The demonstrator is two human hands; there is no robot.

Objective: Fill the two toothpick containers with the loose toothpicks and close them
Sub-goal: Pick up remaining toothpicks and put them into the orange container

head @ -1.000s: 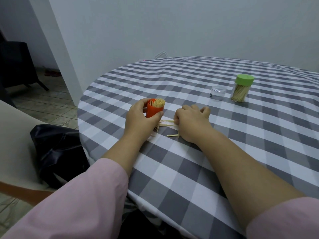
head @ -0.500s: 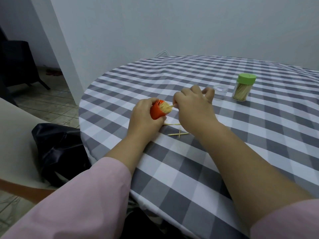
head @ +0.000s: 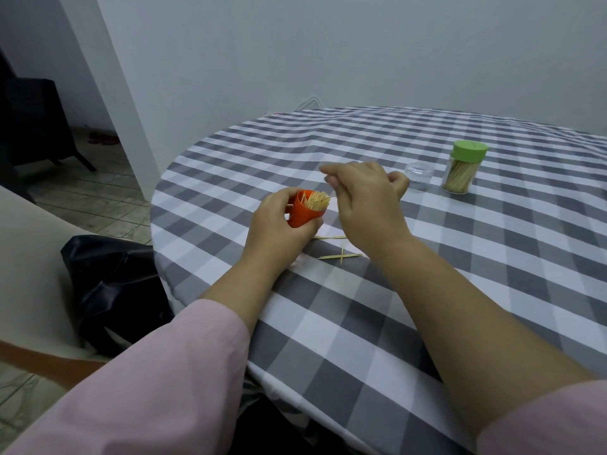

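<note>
We see the left hand (head: 279, 224) gripping the orange toothpick container (head: 303, 210), fingers and thumb curled round its body. The container is tilted, its open mouth turned toward the right hand, and toothpick tips (head: 317, 201) project from it. The right hand (head: 364, 198) hovers just beside that mouth with fingers curled and fingertips pinched together; we cannot tell whether a toothpick sits between them. Loose toothpicks (head: 340, 256) lie on the checked desk (head: 427, 290) just nearer the camera than the orange container, partly below the right wrist; two of them cross. Well to the right of the orange container stands the green-lidded toothpick container (head: 461, 167), upright, closed and filled. A clear cap (head: 418, 174) rests on the desk just to its left.
</note>
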